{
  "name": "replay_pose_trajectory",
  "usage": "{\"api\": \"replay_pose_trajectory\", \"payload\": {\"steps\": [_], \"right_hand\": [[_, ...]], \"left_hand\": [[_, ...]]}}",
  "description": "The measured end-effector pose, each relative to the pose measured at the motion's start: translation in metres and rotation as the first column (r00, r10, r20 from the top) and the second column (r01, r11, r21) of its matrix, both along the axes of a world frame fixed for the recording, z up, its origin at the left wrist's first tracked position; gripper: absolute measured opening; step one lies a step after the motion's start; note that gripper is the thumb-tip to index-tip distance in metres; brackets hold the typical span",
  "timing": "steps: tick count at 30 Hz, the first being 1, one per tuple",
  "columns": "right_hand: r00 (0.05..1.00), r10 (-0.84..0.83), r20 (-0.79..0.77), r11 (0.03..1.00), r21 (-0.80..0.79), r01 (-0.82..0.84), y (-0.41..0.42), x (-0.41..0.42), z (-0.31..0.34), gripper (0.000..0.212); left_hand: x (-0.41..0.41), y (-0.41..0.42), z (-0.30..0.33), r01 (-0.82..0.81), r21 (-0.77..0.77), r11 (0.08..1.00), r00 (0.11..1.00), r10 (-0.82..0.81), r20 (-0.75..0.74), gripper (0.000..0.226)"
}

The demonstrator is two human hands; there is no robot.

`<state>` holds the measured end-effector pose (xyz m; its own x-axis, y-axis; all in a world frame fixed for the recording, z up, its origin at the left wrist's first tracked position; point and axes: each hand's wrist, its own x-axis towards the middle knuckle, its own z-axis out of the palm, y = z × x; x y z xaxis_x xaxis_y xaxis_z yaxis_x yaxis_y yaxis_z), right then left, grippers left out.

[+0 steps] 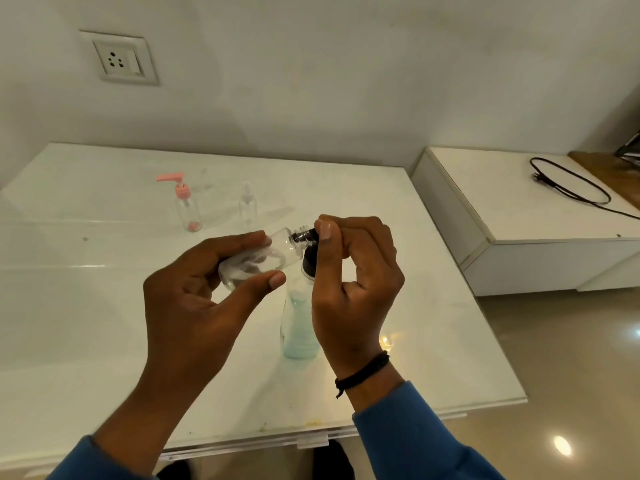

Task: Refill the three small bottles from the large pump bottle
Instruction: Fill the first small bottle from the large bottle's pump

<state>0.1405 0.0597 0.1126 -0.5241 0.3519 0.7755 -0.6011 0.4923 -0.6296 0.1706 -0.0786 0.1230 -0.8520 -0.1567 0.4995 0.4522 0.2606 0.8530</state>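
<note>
Left hand grips a small clear bottle, thumb on the near side and fingers curled round the far side, holding it tilted above the surface with its threaded neck pointing up and to the right. Right hand is closed at the bottle's neck, thumb and fingertips pinching a black cap at the mouth; whether the cap is on the thread or just clear of it cannot be told. A black cord band circles the right wrist above a blue sleeve.

Below the hands, standing on the white surface, is the large bottle with pale blue-green liquid and a black collar, its pump head hidden behind the right hand. Farther back stand two more small clear bottles: a pink-pump bottle and, to its right, a clear spray bottle. A wall socket sits upper left, and a black cable lies on the white cabinet to the right.
</note>
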Motion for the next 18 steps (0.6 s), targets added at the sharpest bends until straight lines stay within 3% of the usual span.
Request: {"api": "replay_pose_trajectory", "payload": {"steps": [18], "right_hand": [[1.000,0.008,0.007,1.000,0.022,-0.008,-0.0009,0.0004,0.0023,0.023]], "left_hand": [[0.0013,0.0001,0.0015,-0.016,-0.012,1.000,1.000,0.016,-0.008,0.039]]}}
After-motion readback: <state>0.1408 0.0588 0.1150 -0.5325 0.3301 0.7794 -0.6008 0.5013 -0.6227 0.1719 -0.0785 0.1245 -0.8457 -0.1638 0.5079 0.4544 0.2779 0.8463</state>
